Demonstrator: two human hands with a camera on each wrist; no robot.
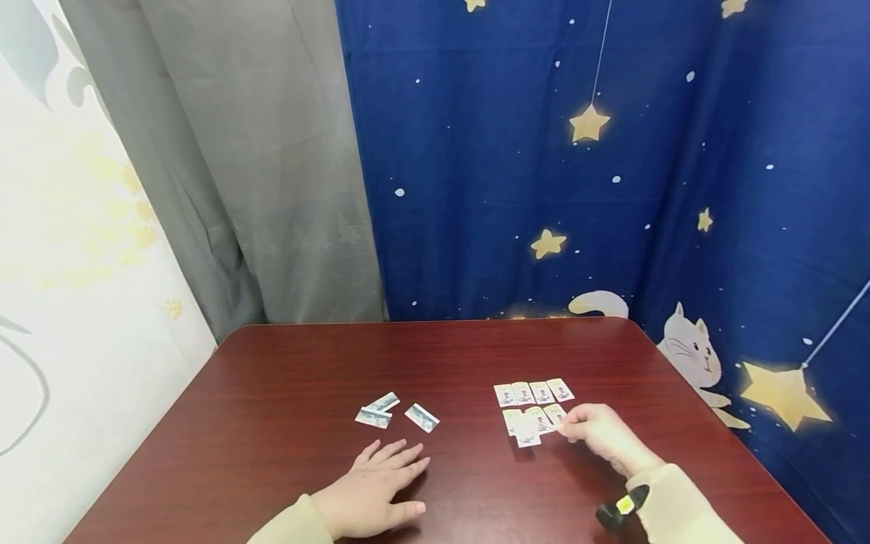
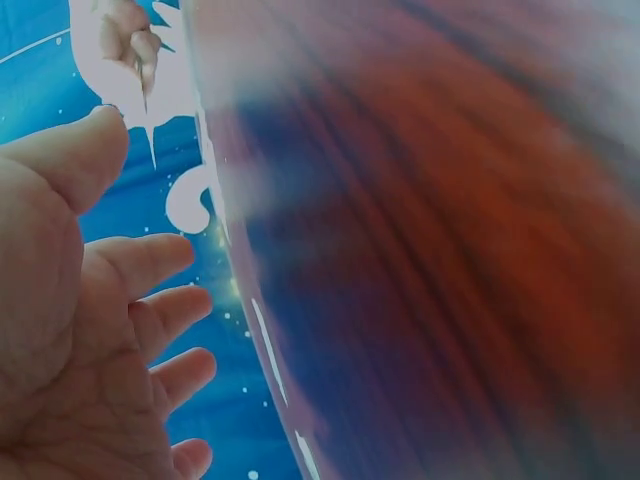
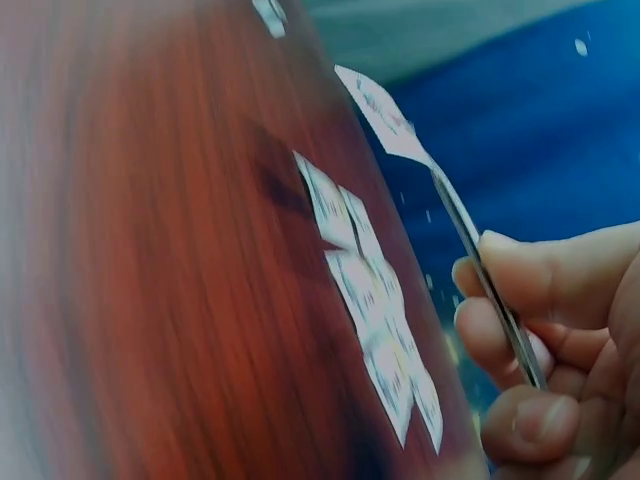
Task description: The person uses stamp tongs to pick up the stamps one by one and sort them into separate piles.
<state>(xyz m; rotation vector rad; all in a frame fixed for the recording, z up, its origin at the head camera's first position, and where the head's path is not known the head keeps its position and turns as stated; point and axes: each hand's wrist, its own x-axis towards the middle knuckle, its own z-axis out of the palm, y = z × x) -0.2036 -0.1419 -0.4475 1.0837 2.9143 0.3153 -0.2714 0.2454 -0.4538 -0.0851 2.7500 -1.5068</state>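
My right hand [image 1: 601,434] pinches slim metal tweezers [image 3: 497,296] between thumb and fingers. At their tip a small printed card [image 3: 380,115] is held up off the table, and in the head view this card overlaps the front row of cards. Two rows of similar small cards [image 1: 541,392] with yellow and purple prints lie beneath and behind it. My left hand [image 1: 370,491] is spread with straight fingers, palm down, low over the table at the left, holding nothing. Just beyond its fingertips lie a single blue-green card [image 1: 422,417] and two overlapping ones [image 1: 373,418].
All of this is on a dark red wooden table [image 1: 272,378] with rounded far corners. Behind it hang a grey curtain [image 1: 292,189] and a blue curtain [image 1: 489,174] with stars and a white cat. A black strap with a yellow tag [image 1: 625,505] sits at the right wrist.
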